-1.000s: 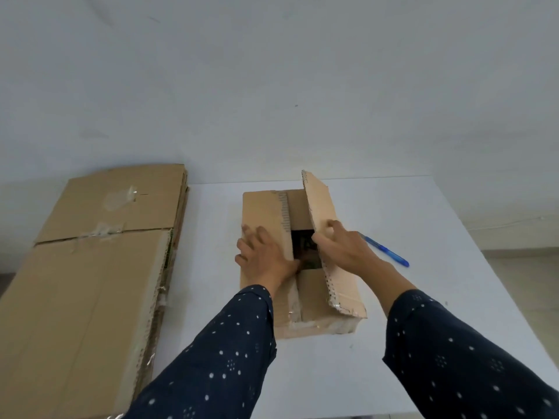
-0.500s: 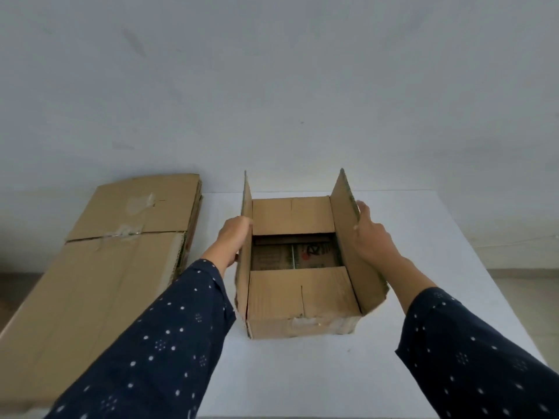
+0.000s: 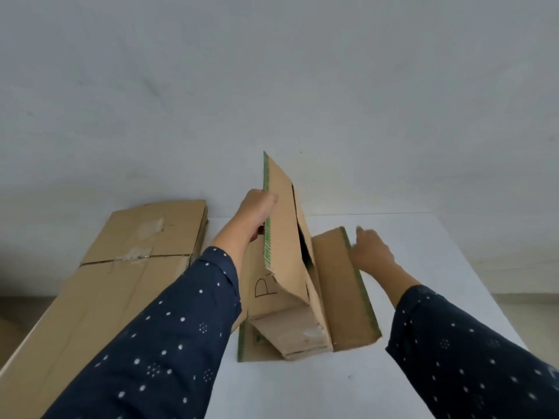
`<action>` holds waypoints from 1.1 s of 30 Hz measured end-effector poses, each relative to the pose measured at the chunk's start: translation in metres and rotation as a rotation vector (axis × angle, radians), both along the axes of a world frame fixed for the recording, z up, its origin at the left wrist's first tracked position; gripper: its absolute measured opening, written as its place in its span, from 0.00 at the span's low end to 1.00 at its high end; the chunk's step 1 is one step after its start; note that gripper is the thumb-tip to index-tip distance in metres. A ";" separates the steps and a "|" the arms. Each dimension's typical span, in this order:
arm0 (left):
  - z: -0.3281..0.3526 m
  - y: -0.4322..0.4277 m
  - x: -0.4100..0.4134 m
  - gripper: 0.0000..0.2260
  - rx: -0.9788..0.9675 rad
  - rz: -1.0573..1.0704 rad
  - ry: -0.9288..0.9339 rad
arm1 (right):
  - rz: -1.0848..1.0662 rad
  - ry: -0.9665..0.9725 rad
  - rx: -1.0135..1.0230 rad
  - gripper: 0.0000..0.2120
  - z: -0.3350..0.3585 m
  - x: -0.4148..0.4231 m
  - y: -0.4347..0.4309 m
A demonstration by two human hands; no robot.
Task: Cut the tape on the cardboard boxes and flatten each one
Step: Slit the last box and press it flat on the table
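The left hand [image 3: 258, 214] is gripping the raised flap of the box [image 3: 290, 328]; the right hand [image 3: 370, 251] (blurred, fingers loosely spread) is touching the lowered flap beside it.

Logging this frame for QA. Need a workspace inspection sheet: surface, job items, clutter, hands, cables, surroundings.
Surface: white table.
Job's things: small box, opened and partly collapsed, with one flap raised and another lying out to the right. Flattened cardboard lies flat to its left, with old tape on it.
Clutter: nothing seen.
Hands: left hand grips the raised flap's edge. Right hand has its fingers straight at the edge of the right flap; it is blurred, so contact is unclear.
Cables: nothing seen.
Surroundings: plain grey wall behind, strip of floor at right.
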State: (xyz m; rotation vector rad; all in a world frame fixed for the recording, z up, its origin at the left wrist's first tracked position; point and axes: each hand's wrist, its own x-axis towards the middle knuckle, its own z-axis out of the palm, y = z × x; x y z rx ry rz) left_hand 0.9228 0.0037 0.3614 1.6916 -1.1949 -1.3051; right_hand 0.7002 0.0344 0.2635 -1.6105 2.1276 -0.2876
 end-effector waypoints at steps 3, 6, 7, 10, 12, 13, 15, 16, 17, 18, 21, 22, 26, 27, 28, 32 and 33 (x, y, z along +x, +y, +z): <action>-0.003 0.000 -0.023 0.09 -0.010 -0.043 -0.001 | 0.013 -0.693 -0.173 0.27 0.042 0.024 -0.001; -0.007 -0.002 -0.040 0.12 0.087 -0.094 0.099 | 0.146 -0.917 -0.079 0.32 0.076 0.046 0.005; -0.009 -0.001 -0.042 0.16 0.130 -0.128 0.146 | 0.175 -0.876 -0.071 0.34 0.077 0.050 0.005; -0.019 -0.005 -0.035 0.31 0.208 -0.133 0.289 | 0.183 -0.746 -0.037 0.39 0.069 0.055 0.003; -0.031 -0.005 -0.026 0.33 0.183 -0.044 0.325 | 0.173 -0.696 -0.008 0.37 0.063 0.056 0.002; -0.038 -0.005 -0.023 0.29 0.131 0.007 0.286 | 0.168 -0.689 -0.011 0.33 0.061 0.056 0.002; -0.055 -0.006 -0.014 0.15 0.014 0.146 0.047 | 0.155 -0.710 -0.023 0.26 0.063 0.055 0.001; -0.063 -0.005 -0.008 0.15 0.005 0.189 -0.097 | 0.150 -0.713 -0.025 0.26 0.065 0.056 0.002; -0.070 -0.002 -0.002 0.20 0.054 0.195 -0.214 | 0.149 -0.704 -0.021 0.25 0.066 0.055 0.002; -0.078 0.000 0.004 0.27 0.140 0.175 -0.255 | 0.147 -0.690 -0.020 0.24 0.067 0.055 0.002; -0.090 0.008 0.017 0.34 0.341 0.120 -0.036 | 0.152 -0.707 -0.008 0.19 0.068 0.056 0.005; -0.089 0.008 0.021 0.32 0.320 0.108 0.005 | 0.148 -0.721 -0.002 0.18 0.069 0.056 0.006; -0.076 0.003 0.041 0.33 0.225 0.109 -0.036 | 0.126 -0.761 -0.009 0.14 0.071 0.057 0.006; -0.072 0.005 0.046 0.34 0.251 0.088 -0.042 | 0.118 -0.763 -0.010 0.15 0.071 0.057 0.007; -0.070 0.008 0.051 0.34 0.289 0.066 -0.037 | 0.113 -0.762 -0.012 0.15 0.072 0.058 0.008; -0.089 0.024 0.061 0.27 0.454 0.036 0.041 | 0.111 -0.773 -0.007 0.08 0.070 0.057 0.010; -0.096 0.025 0.061 0.24 0.466 0.040 0.070 | 0.111 -0.769 -0.003 0.08 0.071 0.056 0.011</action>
